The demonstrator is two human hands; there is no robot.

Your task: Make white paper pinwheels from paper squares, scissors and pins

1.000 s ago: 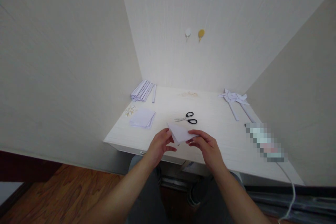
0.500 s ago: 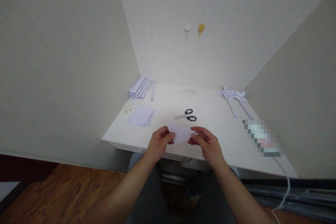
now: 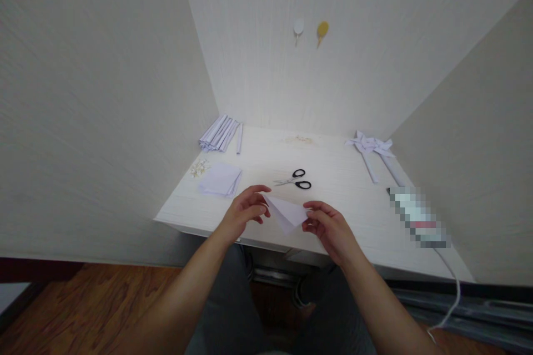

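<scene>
A folded sheet of white paper (image 3: 287,213) is held above the front of the white desk, its layers parting on the left side. My right hand (image 3: 331,227) pinches its right corner between thumb and fingers. Beside the left corner, my left hand (image 3: 245,212) has thumb and fingers apart; whether a fingertip touches the paper's edge is hard to tell. Just beyond the paper lie scissors with black handles (image 3: 302,184), blades slightly apart and pointing left. A small stack of white paper sheets (image 3: 220,179) rests left of them.
Rolled white paper tubes (image 3: 219,134) are piled at the back left, above small pale pieces (image 3: 200,168). Two paper pinwheel-like shapes on sticks (image 3: 370,147) lie back right. A blurred-out phone-like device (image 3: 416,216) with a white cable (image 3: 452,274) sits at right. Walls enclose the desk.
My left hand has loosened its pinch and its fingers have spread at the paper's left corner. The folded paper has tilted and its layers have opened. My right hand still holds its corner.
</scene>
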